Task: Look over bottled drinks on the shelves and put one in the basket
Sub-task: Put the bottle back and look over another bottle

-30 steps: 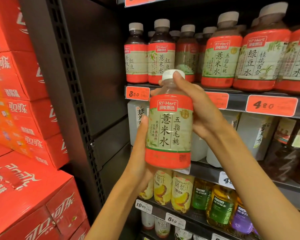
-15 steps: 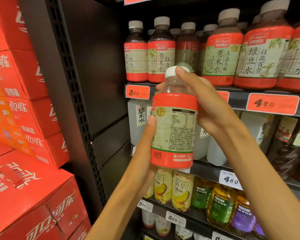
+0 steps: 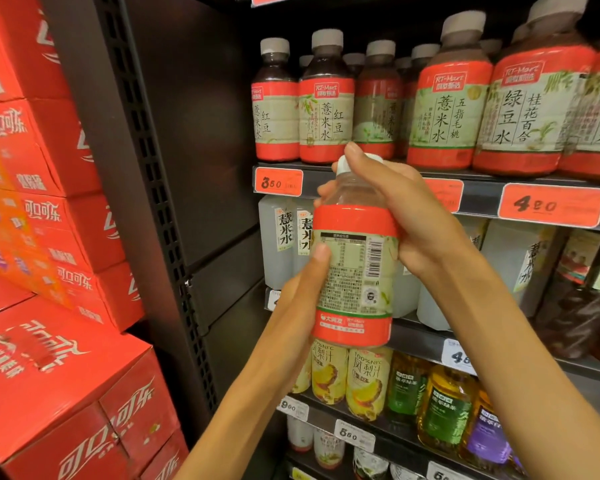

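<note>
I hold a clear bottled drink [image 3: 355, 271] with a red and pale green label and a white cap upright in front of the shelves. Its back faces me, showing the nutrition table and barcode. My left hand [image 3: 297, 306] grips the lower left side, thumb pressed on the label. My right hand [image 3: 406, 209] wraps round the neck and upper right side, a fingertip on the cap. Behind it, the upper shelf [image 3: 482, 195] carries a row of similar red-labelled bottles [image 3: 326, 102]. No basket is in view.
Stacked red cola cartons [image 3: 49, 237] fill the left side, next to the dark shelf upright [image 3: 160, 202]. Pale bottles [image 3: 281, 244] stand on the middle shelf, yellow juice bottles [image 3: 364, 382] and green tea bottles [image 3: 444, 410] lower down. Orange price tags [image 3: 551, 206] line the shelf edges.
The bottle has been turned in my hands from its front label to its back, so the barcode and nutrition table now face me. Both hands kept their grip.
</note>
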The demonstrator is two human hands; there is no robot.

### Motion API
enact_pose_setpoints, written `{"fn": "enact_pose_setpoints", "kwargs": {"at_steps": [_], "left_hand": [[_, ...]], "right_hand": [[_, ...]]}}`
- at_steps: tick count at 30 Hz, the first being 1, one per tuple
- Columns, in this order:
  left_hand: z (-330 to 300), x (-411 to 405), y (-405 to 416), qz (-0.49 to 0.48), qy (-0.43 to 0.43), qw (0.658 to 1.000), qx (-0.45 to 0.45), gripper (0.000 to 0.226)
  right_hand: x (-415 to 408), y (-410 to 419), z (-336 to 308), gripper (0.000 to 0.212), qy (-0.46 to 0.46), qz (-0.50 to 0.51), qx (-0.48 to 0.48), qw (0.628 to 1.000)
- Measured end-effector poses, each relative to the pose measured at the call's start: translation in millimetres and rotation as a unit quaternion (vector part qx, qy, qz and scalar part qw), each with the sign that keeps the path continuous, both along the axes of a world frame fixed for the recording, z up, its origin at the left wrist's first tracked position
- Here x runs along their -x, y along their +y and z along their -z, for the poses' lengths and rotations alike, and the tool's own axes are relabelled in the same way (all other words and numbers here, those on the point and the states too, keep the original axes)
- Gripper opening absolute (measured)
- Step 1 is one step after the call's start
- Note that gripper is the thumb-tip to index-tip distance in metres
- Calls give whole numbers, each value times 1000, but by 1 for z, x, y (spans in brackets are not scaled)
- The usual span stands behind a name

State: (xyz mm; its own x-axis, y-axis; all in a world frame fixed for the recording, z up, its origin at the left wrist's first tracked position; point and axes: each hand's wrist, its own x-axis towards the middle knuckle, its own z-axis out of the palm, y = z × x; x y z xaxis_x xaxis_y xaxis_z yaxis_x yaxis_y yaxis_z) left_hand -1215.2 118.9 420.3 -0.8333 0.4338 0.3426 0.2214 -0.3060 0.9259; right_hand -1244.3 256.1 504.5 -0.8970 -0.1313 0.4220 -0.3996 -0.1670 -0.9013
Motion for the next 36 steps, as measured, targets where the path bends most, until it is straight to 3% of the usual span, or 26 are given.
{"fn": "enact_pose_setpoints", "kwargs": {"at_steps": [3,6,9,13,15,18,22,27,31,36], "left_hand": [[3,-3,2,13,-21,999,-26,36],[3,-2,0,48,-90,990,-98,55],[-3,-6,-1,158,-186,956,-165,76],[3,-6,1,233,-262,916,-194,83],[8,-3,0,213,-259,927,-167,84],[7,6,-9,90,-185,975,-85,74],[-1,3,-10,52,-125,989,-60,68],[5,-3,-5,50,-149,984,-88,56],[1,-5,-8,97,-208,960,-162,62],[-1,-6,-9,156,-254,935,-192,67]], "right_hand": [[2,-3,-1,28,-18,12,-9,1000],[5,-1,0,29,-42,-19,-5,999],[9,-1,5,39,-93,-54,19,994],[13,-6,9,26,-131,-96,80,983],[13,-6,7,25,-118,-87,89,985],[11,-4,3,23,-87,-43,69,993],[12,-6,4,19,-53,25,11,998],[17,-5,5,29,-71,-5,-44,997],[17,-6,13,16,-84,-67,-23,994],[22,-9,18,16,-129,-48,33,990]]}}
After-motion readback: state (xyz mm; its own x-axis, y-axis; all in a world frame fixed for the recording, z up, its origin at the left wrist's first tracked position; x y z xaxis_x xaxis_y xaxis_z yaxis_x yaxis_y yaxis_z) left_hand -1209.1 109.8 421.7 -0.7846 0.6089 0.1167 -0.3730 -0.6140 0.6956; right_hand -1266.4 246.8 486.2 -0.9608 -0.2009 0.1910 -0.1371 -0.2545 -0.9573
